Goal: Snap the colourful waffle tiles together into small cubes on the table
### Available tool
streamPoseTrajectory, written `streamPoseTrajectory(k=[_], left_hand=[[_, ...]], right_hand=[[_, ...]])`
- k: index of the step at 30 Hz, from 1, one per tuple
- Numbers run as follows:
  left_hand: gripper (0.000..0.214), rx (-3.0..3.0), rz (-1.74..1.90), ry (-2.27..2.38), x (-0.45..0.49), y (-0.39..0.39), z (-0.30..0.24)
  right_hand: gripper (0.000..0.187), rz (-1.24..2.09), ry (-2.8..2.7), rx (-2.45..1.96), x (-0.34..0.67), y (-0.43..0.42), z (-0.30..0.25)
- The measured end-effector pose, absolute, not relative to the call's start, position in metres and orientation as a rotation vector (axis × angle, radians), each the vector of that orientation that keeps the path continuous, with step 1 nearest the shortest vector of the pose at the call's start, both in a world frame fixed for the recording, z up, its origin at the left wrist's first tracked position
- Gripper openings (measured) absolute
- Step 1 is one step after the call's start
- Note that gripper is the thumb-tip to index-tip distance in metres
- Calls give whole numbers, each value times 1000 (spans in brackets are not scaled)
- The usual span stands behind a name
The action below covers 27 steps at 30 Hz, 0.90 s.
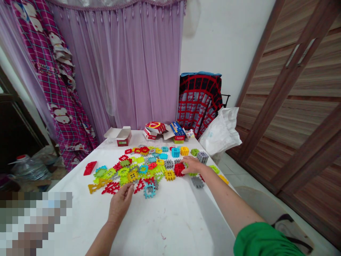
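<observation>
Bare near tabletop (170,224), pieces (152,166) beyond

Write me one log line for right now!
left hand: beside multicoloured toothed plastic pieces, grip unclear | right hand: touching red toothed plastic block, grip unclear | surface: white-topped table

The room has a moderate, rather even light, and its source lies outside the view. The white tabletop (165,224) is the brightest large area, while the left edge falls into deep darkness. A wide, soft grey shadow lies on the table beside the right forearm (226,192), and a fainter one marks the wall (226,39) near the purple curtain (133,71). The wide lens makes the wooden wardrobe (287,99) lean strongly. The toy blocks (169,175) keep vivid colours, but their fine details are soft. Coarse pixels cover the lower-left corner.
</observation>
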<state>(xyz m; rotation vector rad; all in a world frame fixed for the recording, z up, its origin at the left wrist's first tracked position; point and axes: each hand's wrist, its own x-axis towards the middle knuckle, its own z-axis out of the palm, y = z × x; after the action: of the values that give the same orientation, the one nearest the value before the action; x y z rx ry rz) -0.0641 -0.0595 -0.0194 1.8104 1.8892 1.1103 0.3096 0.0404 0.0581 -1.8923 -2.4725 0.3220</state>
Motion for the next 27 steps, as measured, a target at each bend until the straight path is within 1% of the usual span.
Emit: streamPoseTrajectory(k=[8,13,20,24,27], left_hand=[[32,1793,1114,1892,-63,-60,-16],[33,1784,1097,1896,-63,-61,-14],[30,1779,1136,1877,-61,-63,-12],[29,1771,1173,1845,-60,-63,-11],[28,1781,1168,1854,-59,-64,-10]], right_hand=[[76,369,-2453,-1885,310,37,64],[70,379,-2415,-1852,314,34,68],[53,299,-2373,-1784,305,26,72],[37,277,-2210,-1506,277,3,76],[28,426,-2043,-1285,245,-23,62]])
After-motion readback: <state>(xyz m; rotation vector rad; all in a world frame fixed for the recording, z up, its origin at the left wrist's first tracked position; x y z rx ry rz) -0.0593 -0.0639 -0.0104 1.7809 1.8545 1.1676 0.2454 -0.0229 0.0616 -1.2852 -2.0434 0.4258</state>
